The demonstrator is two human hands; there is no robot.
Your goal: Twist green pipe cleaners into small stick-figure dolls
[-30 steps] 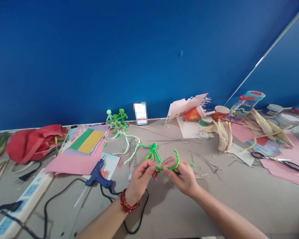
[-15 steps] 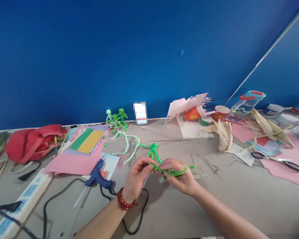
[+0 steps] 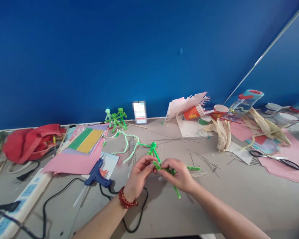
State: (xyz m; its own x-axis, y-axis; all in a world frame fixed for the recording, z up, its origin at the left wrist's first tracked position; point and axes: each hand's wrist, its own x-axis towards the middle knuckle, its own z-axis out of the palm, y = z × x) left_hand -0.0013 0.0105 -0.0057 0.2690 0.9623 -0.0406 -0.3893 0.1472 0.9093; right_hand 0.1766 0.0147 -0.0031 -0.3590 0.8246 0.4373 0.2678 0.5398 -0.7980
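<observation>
Between my hands is a bundle of bright green pipe cleaners, with one end sticking out to the right and another hanging down below the palm. My left hand, with red beads at the wrist, pinches the near end. My right hand is closed round the middle of the pipe cleaners, so part of them is hidden. Just beyond my fingers lies a green pipe-cleaner figure with a round head. Pale green pipe cleaners curve over the table left of it, partly across a metal ruler.
Several small green figures stand by the blue wall. On the left are a blue glue gun, a white power strip and a red bag. Thin wires, dried husks and scissors lie on the right.
The long green loop that arched over my right fingers is gone from there. A green end now points down below my right hand, and a short end shows at my left fingertips.
</observation>
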